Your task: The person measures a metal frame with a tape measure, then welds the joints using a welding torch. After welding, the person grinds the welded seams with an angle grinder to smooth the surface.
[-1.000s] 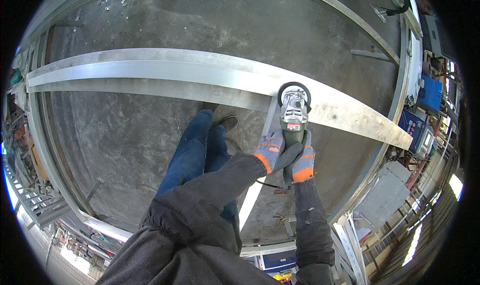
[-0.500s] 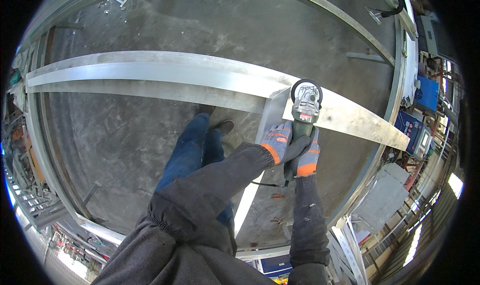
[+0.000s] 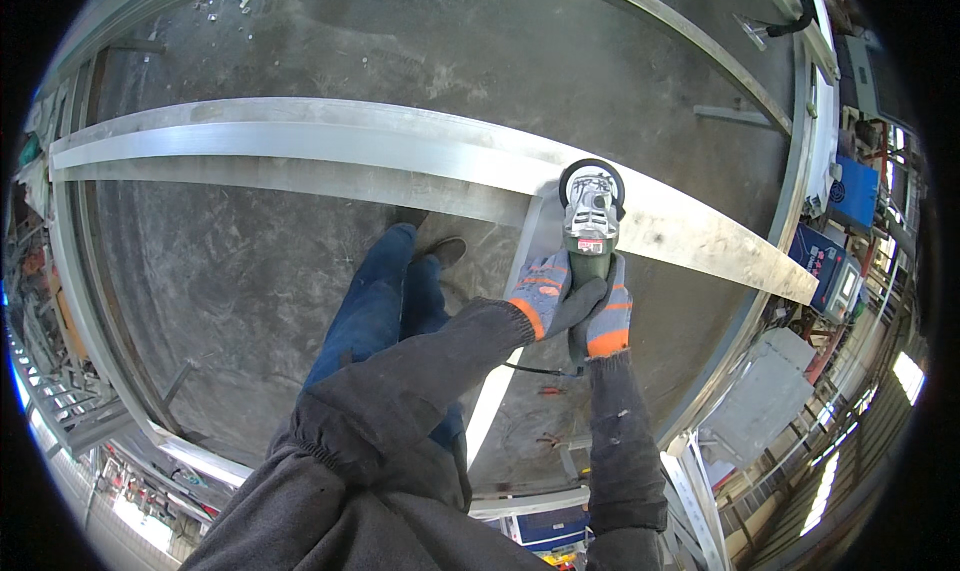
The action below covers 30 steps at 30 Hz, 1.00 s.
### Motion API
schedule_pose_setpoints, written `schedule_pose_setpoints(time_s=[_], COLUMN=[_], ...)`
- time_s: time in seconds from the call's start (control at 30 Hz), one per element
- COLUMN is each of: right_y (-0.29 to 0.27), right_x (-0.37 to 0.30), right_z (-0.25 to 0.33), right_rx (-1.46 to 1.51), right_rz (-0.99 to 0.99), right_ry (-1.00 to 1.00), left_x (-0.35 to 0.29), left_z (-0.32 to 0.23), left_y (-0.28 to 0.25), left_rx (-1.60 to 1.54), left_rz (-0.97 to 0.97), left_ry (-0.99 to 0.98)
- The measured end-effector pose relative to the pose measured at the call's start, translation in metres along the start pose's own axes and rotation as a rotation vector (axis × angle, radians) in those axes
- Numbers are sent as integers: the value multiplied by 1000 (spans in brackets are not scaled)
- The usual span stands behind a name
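Observation:
Both my gloved hands are wrapped around an angle grinder (image 3: 592,216), its round dark disc end pointing away from me. My left hand (image 3: 545,293) grips the body from the left. On the right side of the same body, my right hand (image 3: 608,309) is closed too. The grinder's head lies over a long silvery metal beam (image 3: 330,143), at the corner where a crosspiece (image 3: 541,229) meets it. I cannot tell whether the disc touches the metal. A dark power cord (image 3: 535,371) trails below my hands.
My legs (image 3: 365,296) stand inside the metal frame, left of the crosspiece. Blue machines (image 3: 825,266) and a grey box (image 3: 765,386) stand on the right. Another long rail (image 3: 690,41) runs across the far side. A small red object (image 3: 550,391) lies on the floor.
The grinder and both hands have moved a little to the left along the beam, bringing the disc over the joint with the crosspiece. Both hands keep their grip.

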State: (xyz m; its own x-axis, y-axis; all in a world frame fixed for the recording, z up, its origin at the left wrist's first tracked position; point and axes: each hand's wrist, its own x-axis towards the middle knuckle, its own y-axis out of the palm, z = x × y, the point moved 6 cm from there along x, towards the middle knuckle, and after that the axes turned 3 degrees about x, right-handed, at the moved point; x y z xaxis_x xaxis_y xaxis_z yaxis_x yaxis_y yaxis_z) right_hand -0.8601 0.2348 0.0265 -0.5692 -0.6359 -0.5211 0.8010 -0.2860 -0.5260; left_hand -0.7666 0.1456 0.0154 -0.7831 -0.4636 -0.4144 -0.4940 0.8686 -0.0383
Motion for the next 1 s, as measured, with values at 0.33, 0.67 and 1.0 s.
schedule_pose_setpoints(time_s=[0.33, 0.67, 1.0], right_y=[5, 36, 60], right_x=[8, -41, -51], right_z=[-12, -23, 4], right_rx=[564, 181, 710], right_rz=[25, 104, 68], right_ry=[32, -61, 220], left_x=[8, -48, -51], left_z=[9, -9, -25], left_y=[3, -16, -33], left_rx=[-52, -340, -70], left_rz=[-70, 140, 313], left_ry=[-1, -202, -239])
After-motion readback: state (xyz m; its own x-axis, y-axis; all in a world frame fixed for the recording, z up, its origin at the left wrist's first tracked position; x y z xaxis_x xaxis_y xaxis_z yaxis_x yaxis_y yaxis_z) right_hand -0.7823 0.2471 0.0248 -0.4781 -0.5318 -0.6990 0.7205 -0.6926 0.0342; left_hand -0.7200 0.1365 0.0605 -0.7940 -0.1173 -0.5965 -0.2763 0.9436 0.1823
